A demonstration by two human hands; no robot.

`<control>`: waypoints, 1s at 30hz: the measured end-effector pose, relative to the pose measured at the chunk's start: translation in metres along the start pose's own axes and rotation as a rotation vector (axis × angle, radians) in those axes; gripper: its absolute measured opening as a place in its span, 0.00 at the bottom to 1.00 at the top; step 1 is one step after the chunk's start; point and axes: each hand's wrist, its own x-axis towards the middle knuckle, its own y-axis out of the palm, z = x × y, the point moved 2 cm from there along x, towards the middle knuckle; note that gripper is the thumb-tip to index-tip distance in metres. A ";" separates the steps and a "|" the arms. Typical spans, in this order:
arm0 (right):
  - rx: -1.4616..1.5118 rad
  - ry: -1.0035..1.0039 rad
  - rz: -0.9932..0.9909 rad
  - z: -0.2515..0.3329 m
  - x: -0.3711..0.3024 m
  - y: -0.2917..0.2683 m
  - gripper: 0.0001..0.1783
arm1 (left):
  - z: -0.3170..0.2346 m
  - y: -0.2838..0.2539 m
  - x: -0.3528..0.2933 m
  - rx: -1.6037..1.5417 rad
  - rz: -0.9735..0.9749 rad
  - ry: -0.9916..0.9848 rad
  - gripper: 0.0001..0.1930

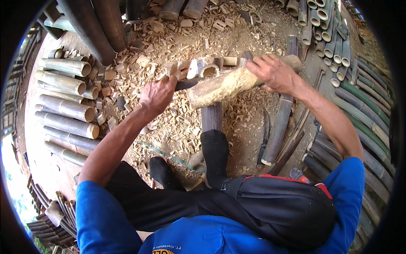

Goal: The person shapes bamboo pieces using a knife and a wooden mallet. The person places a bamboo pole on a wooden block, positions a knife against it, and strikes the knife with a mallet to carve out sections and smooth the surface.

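My left hand (158,92) is closed round the handle of a tool with a dark blade (186,84); its exact kind is hard to make out. In my right hand (272,73) is a thick wooden club (228,88), its side worn pale and frayed, slanting across in front of the blade. Below the club lies a dark bamboo pole (211,118) with a cut opening (209,70) near the far end. My black-covered foot (215,152) rests against the near part of this pole. The club hides where the blade's tip ends.
Wood chips (169,127) cover the ground. Cut bamboo tubes (67,106) lie in a row at left, with more stacked tubes (325,25) at far right. A large knife (265,135) lies beside a long bamboo pole (279,127). A plastic bottle (297,174) is near my knee.
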 end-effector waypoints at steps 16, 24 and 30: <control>-0.013 -0.039 -0.176 0.010 0.002 0.000 0.39 | 0.004 -0.005 0.007 0.041 -0.108 0.029 0.20; 0.849 0.739 -0.188 0.003 -0.005 -0.059 0.41 | 0.043 -0.037 0.040 -0.898 0.103 0.117 0.18; 1.179 0.978 -0.489 0.032 -0.032 -0.041 0.38 | 0.033 -0.048 0.048 -0.639 0.196 0.122 0.28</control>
